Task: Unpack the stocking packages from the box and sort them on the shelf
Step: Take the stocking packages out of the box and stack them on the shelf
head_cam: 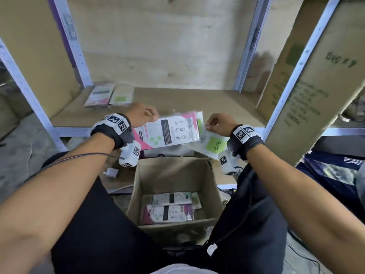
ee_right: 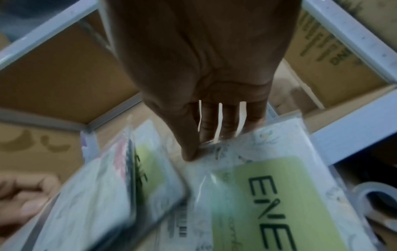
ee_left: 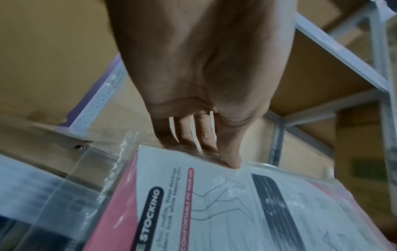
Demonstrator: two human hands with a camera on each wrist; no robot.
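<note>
My left hand (head_cam: 144, 115) pinches the top edge of a pink-and-white stocking package (head_cam: 167, 131), thumb on its face (ee_left: 232, 159), above the open cardboard box (head_cam: 138, 194). Beside it my right hand (head_cam: 219, 123) pinches a white package with a green label (head_cam: 214, 145), fingers curled over its upper edge (ee_right: 206, 141). The two packages overlap slightly in mid-air. Several more packages (head_cam: 169, 208) lie flat in the bottom of the box. On the shelf board (head_cam: 197, 101), two packages (head_cam: 109, 94) lie side by side at the back left.
A tall printed carton (head_cam: 308, 91) leans against the shelf's right post (head_cam: 296, 68). White metal uprights (head_cam: 79, 54) frame the bay. A white charger and cables (head_cam: 111, 172) lie on the floor left of the box. My dark trousers flank the box.
</note>
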